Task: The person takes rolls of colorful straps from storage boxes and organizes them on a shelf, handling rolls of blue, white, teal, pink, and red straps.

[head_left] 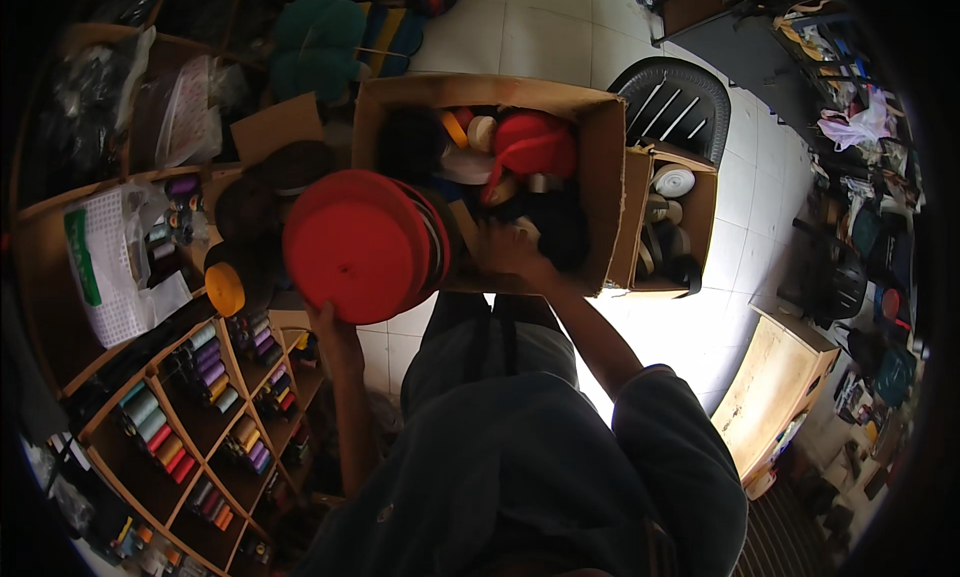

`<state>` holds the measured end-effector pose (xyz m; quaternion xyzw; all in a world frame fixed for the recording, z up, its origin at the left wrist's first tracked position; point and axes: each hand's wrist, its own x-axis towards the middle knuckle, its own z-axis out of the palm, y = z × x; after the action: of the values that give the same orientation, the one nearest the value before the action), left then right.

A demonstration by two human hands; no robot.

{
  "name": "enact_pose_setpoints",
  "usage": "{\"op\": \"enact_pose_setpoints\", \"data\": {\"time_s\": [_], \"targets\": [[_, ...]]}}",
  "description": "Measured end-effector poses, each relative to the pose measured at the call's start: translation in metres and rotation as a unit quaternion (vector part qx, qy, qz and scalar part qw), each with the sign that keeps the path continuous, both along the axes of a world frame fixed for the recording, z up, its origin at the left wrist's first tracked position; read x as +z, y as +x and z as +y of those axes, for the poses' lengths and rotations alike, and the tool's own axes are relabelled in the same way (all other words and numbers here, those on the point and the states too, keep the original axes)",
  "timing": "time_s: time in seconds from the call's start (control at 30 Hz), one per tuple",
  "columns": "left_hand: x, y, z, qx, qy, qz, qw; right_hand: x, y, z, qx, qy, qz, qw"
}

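Note:
My left hand (338,329) grips the lower edge of a stack of large flat rolls, which look like webbing or tape. A red roll (350,247) faces up, with darker rolls behind it. Just right of the stack, my right hand (512,252) reaches into an open cardboard box (603,167); its fingers are in shadow, and what they touch is unclear. Inside the box lie a loosely wound red roll (537,145), a small cream roll (482,133), an orange strip (454,129) and dark rolls (558,227).
A smaller carton (703,227) with white and dark rolls stands right of the box, by a black plastic chair (690,102). Shelves of thread spools (170,447) fill the lower left. A yellow roll (225,289) sits left of the stack. A wooden cabinet (770,387) stands at right.

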<state>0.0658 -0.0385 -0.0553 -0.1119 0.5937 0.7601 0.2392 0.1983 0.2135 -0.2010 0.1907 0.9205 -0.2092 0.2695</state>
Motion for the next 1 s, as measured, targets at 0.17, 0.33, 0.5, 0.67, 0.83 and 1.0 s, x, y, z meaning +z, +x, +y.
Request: {"op": "enact_pose_setpoints", "data": {"time_s": [0.17, 0.33, 0.5, 0.67, 0.83, 1.0], "targets": [[-0.001, 0.000, -0.005, -0.034, -0.004, 0.024, 0.999, -0.020, -0.006, 0.112, -0.217, -0.224, 0.168, 0.935], [0.000, 0.001, -0.012, -0.006, 0.012, 0.004, 1.000, -0.077, -0.009, 0.170, -0.137, 0.103, 0.331, 0.928], [0.016, 0.015, -0.004, 0.088, -0.024, 0.002, 0.996, -0.051, -0.019, 0.179, -0.069, 0.077, 0.041, 0.994], [0.003, 0.039, -0.006, 0.152, -0.055, -0.009, 0.987, -0.031, -0.008, 0.173, -0.058, 0.089, -0.061, 0.993], [-0.014, 0.061, -0.015, 0.150, -0.131, -0.030, 0.979, -0.095, -0.019, 0.190, -0.277, 0.105, 0.292, 0.909], [-0.006, 0.079, -0.004, 0.150, -0.185, -0.042, 0.970, -0.127, -0.042, 0.226, -0.329, 0.006, 0.176, 0.928]]}}
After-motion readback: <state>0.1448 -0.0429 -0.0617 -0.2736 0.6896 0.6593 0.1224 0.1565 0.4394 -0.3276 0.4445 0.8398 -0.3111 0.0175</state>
